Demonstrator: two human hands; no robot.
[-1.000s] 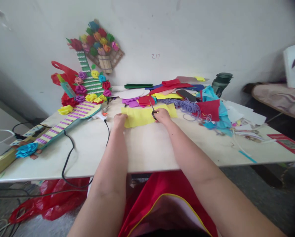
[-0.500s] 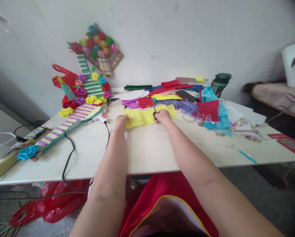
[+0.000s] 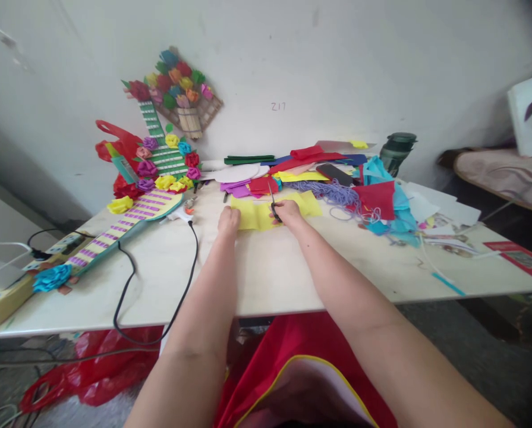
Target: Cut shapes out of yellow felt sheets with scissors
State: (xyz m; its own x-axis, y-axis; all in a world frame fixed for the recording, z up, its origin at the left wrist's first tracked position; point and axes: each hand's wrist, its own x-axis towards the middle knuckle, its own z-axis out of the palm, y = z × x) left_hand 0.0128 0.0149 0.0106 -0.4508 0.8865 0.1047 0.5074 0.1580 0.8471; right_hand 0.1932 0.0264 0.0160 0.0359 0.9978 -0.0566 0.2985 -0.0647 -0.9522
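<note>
A yellow sheet of paper point(image 3: 257, 215) lies flat on the pale table point(image 3: 266, 267), past the middle. My left hand point(image 3: 228, 221) presses down on the sheet's left end. My right hand point(image 3: 286, 213) grips black scissors point(image 3: 273, 205) whose blades point away from me over the middle of the sheet. Both forearms stretch out from the near edge of the table.
A heap of coloured paper and purple cord point(image 3: 337, 191) fills the back right. A paper-flower guitar model point(image 3: 127, 211) and a black cable point(image 3: 127, 285) lie on the left. A dark green bottle point(image 3: 397, 150) stands near the wall. A red bag point(image 3: 82, 368) sits under the table.
Both hands have shifted a little: the left hand moved right along the yellow sheet, the right hand with the scissors moved slightly left. Less of the sheet's left end shows now.
</note>
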